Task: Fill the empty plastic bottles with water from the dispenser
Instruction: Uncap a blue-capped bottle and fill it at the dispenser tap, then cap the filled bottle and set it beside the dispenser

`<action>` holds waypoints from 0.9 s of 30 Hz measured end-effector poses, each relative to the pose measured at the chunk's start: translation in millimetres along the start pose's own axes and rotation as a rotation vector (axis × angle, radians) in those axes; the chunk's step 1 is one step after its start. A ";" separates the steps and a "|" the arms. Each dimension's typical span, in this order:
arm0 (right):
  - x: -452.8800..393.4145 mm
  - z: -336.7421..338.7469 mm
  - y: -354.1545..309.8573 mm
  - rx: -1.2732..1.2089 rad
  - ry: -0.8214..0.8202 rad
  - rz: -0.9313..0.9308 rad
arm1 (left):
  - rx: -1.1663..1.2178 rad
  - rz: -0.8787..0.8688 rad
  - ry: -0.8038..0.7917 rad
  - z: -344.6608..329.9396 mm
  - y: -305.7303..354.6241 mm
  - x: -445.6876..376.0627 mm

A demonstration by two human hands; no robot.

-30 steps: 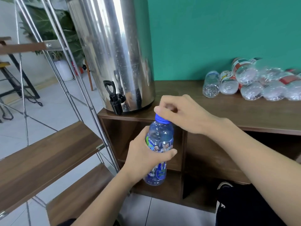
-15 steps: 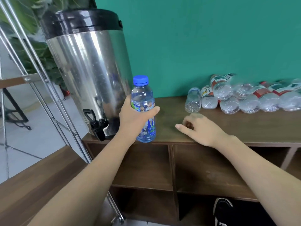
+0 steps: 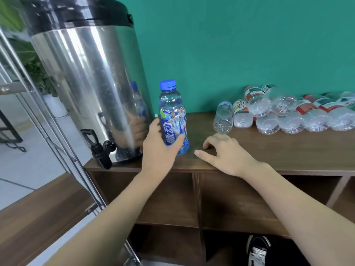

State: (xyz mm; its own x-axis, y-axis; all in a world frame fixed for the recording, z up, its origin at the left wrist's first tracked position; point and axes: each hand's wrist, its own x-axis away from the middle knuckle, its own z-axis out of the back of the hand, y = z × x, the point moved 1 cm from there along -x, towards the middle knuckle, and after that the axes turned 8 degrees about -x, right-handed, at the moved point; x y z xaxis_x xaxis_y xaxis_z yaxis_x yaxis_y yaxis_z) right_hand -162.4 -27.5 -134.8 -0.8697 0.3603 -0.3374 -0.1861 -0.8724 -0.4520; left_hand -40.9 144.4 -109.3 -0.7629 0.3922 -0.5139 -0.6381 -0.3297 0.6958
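The left hand (image 3: 160,143) is at the lower body of the blue-capped bottle (image 3: 172,116), its thumb across the front of the label and its fingers loosely spread at the far side; motion blur prevents confirming a firm grip. The bottle stands upright on the wooden counter (image 3: 288,150), cap in place, contents appearing clear. Immediately left of that hand sits the steel dispenser (image 3: 86,83), its black tap (image 3: 98,146) projecting over the counter edge, below and left of the hand. The right hand (image 3: 224,152) rests palm down on the counter just right of the bottle, fingers relaxed and slightly bent, holding nothing. Beyond and to the right of it, a pile of empty bottles (image 3: 288,116) lies on its sides against the green wall (image 3: 249,45).
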 end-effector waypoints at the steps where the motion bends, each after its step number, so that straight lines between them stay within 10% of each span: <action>1: -2.8 -2.7 -3.0 -0.016 -0.015 0.002 | -0.084 -0.022 0.002 3.1 -12.4 14.0; 9: -39.5 -26.8 -32.1 -0.121 -0.038 -0.051 | -0.408 -0.429 0.274 -3.7 -94.9 55.7; 27: -114.7 -55.4 -45.8 0.043 -0.017 -0.143 | -0.401 -0.474 0.327 -4.6 -105.9 49.3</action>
State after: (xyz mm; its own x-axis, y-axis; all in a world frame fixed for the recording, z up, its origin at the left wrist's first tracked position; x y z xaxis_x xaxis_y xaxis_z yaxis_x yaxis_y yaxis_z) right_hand -28.8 -10.5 -121.1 -0.8406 0.4763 -0.2578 -0.3273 -0.8260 -0.4589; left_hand -11.4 194.7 -210.6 -0.3445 0.3148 -0.8844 -0.8509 -0.5028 0.1524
